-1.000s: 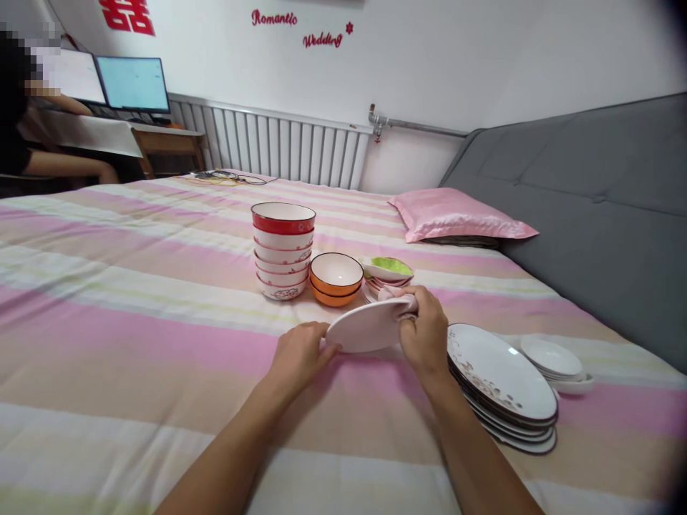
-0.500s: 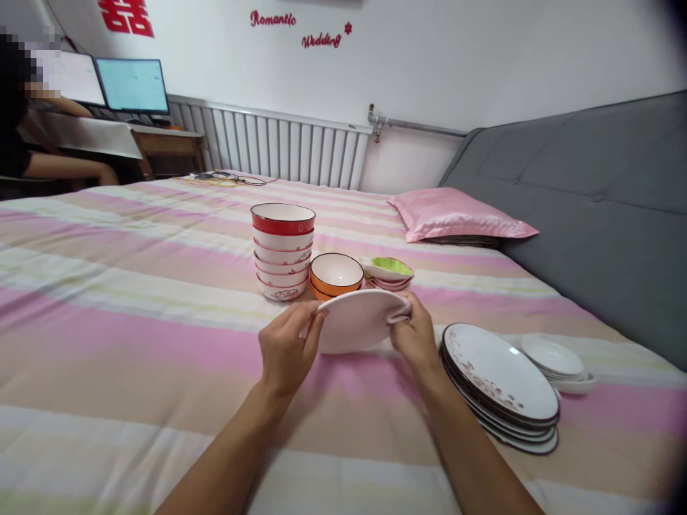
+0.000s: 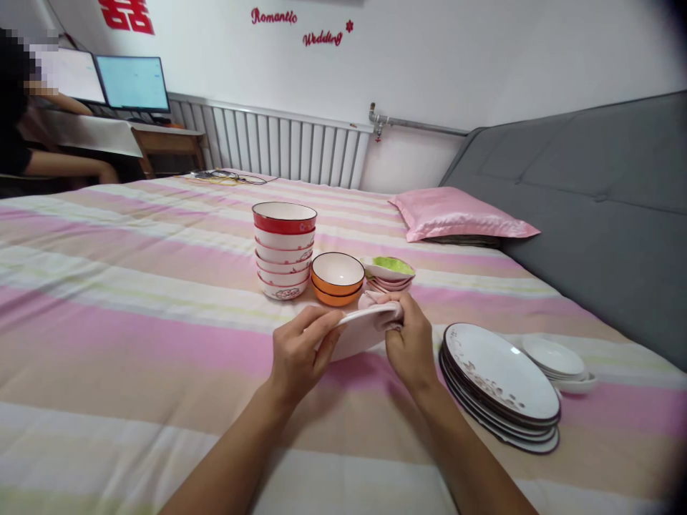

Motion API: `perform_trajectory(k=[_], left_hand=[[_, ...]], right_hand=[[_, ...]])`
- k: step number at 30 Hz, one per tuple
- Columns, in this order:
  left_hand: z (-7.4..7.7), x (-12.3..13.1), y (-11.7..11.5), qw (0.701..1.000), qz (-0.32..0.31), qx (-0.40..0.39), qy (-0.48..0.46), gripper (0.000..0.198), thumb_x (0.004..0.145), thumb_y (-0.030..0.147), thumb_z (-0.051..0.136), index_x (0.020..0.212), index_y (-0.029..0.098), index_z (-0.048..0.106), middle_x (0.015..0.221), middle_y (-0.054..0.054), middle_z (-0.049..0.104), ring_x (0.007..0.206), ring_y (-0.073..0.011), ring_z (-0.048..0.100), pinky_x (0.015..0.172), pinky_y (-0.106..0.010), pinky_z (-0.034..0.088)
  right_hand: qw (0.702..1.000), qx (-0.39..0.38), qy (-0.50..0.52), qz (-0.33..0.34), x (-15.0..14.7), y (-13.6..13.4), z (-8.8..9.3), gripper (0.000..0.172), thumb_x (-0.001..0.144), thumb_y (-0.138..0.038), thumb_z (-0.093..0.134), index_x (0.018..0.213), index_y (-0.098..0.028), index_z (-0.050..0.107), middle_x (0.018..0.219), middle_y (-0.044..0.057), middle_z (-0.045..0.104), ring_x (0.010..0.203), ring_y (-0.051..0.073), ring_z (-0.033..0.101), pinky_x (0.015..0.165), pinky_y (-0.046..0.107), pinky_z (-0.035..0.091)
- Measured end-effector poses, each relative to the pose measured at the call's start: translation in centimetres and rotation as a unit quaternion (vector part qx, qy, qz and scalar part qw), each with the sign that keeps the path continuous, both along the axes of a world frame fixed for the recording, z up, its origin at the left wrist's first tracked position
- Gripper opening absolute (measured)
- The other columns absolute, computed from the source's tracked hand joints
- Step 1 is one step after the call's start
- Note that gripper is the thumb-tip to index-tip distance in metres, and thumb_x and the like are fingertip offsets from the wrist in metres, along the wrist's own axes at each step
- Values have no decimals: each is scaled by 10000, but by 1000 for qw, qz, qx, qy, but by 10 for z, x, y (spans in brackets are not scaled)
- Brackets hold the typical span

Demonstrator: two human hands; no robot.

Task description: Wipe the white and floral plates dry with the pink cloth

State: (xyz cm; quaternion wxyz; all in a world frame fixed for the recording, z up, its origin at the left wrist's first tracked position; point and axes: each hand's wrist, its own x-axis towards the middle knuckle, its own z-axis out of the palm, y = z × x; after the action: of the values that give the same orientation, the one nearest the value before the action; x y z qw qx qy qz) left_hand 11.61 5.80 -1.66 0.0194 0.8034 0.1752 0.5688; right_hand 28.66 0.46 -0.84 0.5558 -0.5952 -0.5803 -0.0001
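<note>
Between my two hands a white plate (image 3: 354,336) is held tilted above the bed. My left hand (image 3: 303,350) pinches its left edge, thumb and fingers closed on the rim. On the right side my right hand (image 3: 411,340) is closed around a pale pink cloth (image 3: 378,299), pressing it over the plate's rim. Just beyond the plate stand two stacked orange bowls (image 3: 337,293). Left of them rises a tall stack of red and white bowls (image 3: 284,250). Behind my right hand sits a pile of pink dishes (image 3: 391,282) topped by a green leaf-like dish (image 3: 394,266).
A stack of dark-rimmed plates (image 3: 499,372) lies right of my right forearm, with small white dishes (image 3: 555,357) beyond it. A pink pillow (image 3: 461,213) rests against the grey headboard (image 3: 580,164). Cables (image 3: 230,177) lie at the far bed edge. A person (image 3: 13,114) sits at a desk.
The plate has tipped flatter, so less of its face shows. My right hand has brought the cloth over the far side of the rim, and my left hand has shifted slightly right.
</note>
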Motion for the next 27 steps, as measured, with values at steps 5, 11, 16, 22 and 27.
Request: perform_trajectory(k=[5, 11, 16, 22, 27], left_hand=[[-2, 1, -2, 1000, -4, 18, 22, 236, 799, 71, 578, 1013, 165, 611, 827, -50, 628, 713, -112, 579, 626, -200, 458], [1, 4, -7, 998, -11, 42, 36, 195, 799, 74, 565, 968, 153, 623, 780, -51, 632, 668, -110, 576, 605, -201, 451], [2, 5, -8, 998, -6, 38, 40, 155, 820, 94, 542, 930, 164, 627, 784, -50, 638, 677, -108, 584, 610, -194, 455], [-2, 5, -4, 999, 3, 14, 35, 210, 824, 114, 572, 1014, 178, 631, 822, -41, 647, 697, -101, 591, 625, -186, 459], [-2, 3, 0, 1000, 14, -1, 22, 209, 825, 121, 579, 1017, 185, 632, 841, -33, 651, 712, -97, 603, 635, -176, 466]], right_hand=[[986, 43, -155, -49, -15, -9, 8, 335, 644, -2, 392, 865, -194, 554, 866, 45, 604, 838, 209, 496, 746, 334, 363], [955, 55, -280, -78, -37, -19, 13, 291, 811, -60, 439, 1008, -211, 592, 964, 53, 638, 928, 219, 513, 870, 388, 331], [949, 48, -303, -77, -37, -19, 13, 286, 834, -94, 452, 1045, -222, 597, 996, 53, 636, 948, 220, 508, 894, 390, 321], [972, 40, -223, -58, -19, -9, 8, 355, 702, -33, 424, 952, -216, 597, 921, 43, 619, 866, 213, 489, 769, 345, 344], [997, 24, -68, -20, -2, 3, -2, 373, 588, -46, 389, 879, -204, 560, 884, 37, 596, 873, 212, 507, 783, 331, 383]])
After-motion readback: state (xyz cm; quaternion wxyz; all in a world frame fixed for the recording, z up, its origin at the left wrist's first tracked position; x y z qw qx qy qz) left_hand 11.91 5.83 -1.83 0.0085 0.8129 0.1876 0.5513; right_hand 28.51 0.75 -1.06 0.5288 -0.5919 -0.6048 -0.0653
